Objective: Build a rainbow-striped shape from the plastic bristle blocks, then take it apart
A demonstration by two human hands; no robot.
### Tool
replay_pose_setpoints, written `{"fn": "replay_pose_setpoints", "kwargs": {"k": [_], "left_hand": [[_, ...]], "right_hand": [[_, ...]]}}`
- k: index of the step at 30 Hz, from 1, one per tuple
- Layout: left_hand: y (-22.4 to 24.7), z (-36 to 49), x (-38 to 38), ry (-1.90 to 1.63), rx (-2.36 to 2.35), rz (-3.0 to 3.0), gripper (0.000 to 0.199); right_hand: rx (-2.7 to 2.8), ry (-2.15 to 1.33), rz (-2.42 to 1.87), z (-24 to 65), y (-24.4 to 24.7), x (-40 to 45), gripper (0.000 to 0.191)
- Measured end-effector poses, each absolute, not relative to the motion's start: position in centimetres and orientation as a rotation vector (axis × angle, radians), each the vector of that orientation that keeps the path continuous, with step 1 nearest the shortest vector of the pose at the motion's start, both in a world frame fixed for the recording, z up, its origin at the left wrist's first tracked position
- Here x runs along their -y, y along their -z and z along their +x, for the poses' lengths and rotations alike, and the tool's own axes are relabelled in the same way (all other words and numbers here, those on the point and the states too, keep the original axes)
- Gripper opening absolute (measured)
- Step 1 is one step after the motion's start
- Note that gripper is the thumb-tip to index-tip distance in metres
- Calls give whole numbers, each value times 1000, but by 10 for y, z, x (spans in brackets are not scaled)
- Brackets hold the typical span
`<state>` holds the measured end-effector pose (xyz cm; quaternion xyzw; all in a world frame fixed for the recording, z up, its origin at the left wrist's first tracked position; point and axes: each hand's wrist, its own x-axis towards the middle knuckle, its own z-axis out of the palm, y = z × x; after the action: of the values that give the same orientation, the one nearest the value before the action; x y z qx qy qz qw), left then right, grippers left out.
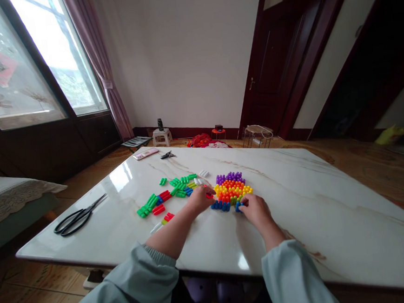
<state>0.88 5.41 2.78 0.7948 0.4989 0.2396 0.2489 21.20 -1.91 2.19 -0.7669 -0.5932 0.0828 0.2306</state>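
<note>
Upright plastic pegs in purple, orange, yellow, red, green and blue stand packed together as a block (232,189) on the marble-patterned table. At the block's left side, my left hand (200,199) is closed, with a small red plastic piece (209,195) showing between thumb and fingers. My right hand (257,208) pinches a blue plastic peg piece (239,207) at the near right corner, beside a row of blue pegs (221,206). Whether that blue piece touches the block I cannot tell. Loose green pieces (148,205), red pieces (158,209) and white pieces (204,173) lie to the left.
Black-handled scissors (75,221) lie at the table's left. Near the far edge are a pink phone (145,153) and small dark pliers (167,154). Beyond the table (333,216) stand a white stool (162,137) and a round-topped stool (258,131).
</note>
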Motion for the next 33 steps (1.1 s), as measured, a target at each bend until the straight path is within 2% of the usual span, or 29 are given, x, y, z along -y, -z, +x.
{"fn": "replay_pose_setpoints", "kwargs": {"k": [10,22,29,33], "left_hand": [[-36,32,-37,-325,-1526,2282,36],[-39,37,-32,-259,-1599,2335,28],[-42,31,-33,-278,-1583,2315,43],[-50,22,-35,-352,-1611,2277,43]], "right_hand": [[1723,-252,-2045,197,-13,10,21],[1790,-182,-2035,187,-15,11,19],[1704,-139,-2100,193,-29,20,19],[1643,-139,-2079,195,-40,29,18]]}}
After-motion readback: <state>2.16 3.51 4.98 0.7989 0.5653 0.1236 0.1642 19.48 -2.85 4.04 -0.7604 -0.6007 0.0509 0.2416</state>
